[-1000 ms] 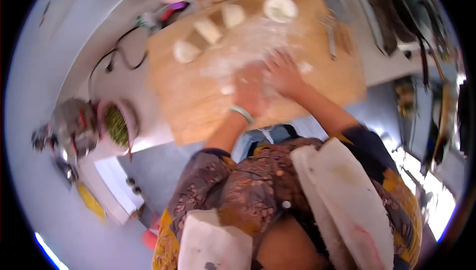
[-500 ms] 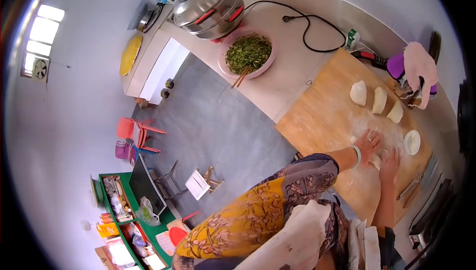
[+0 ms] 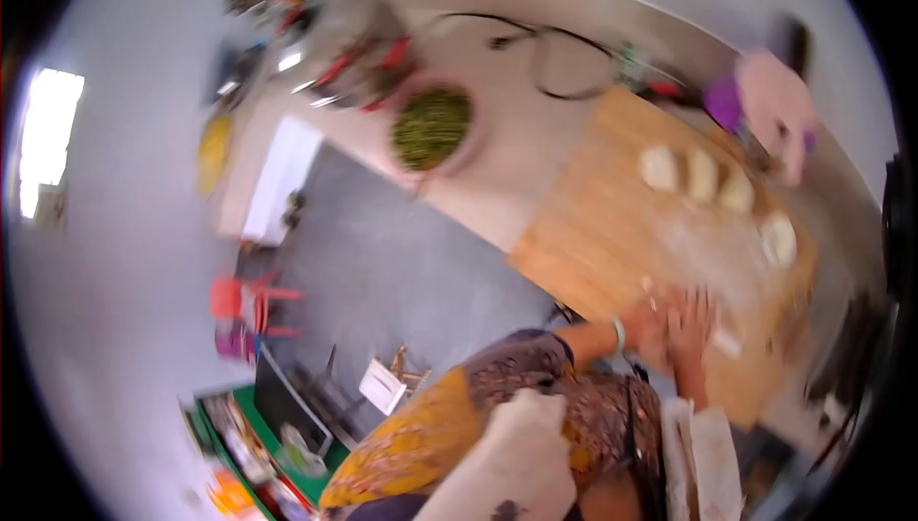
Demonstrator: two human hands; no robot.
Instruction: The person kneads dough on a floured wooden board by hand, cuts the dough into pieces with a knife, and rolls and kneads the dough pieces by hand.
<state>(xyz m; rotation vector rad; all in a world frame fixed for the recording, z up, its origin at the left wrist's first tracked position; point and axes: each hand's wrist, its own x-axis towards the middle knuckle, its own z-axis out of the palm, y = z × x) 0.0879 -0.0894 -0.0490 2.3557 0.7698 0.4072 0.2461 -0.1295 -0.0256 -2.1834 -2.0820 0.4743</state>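
My left hand (image 3: 652, 322), with a pale bracelet at its wrist, is over the near edge of the wooden board (image 3: 564, 234). Motion smears its fingers. Right beside it, my right hand (image 3: 690, 325) lies with fingers stretched out, the two hands touching or overlapping. A small pale lump of dough (image 3: 727, 342) rests on the board just right of my right hand. Farther up the board sit three bigger dough pieces, one of them a rounded lump (image 3: 659, 168). Near them is a small white bowl (image 3: 779, 239). Flour dusts the wood between.
A pink basin (image 3: 475, 139) of chopped greens stands on the counter, with a steel steamer pot (image 3: 359, 48) behind it. A black cord (image 3: 564, 29) lies along the wall. Pink and purple cloths (image 3: 773, 105) are at the board's far right corner. Chairs stand on the floor.
The view has swung and blurred. Both hands have drawn back toward my body and closer together. The small dough lump, earlier between the hands, now lies right of my right hand.
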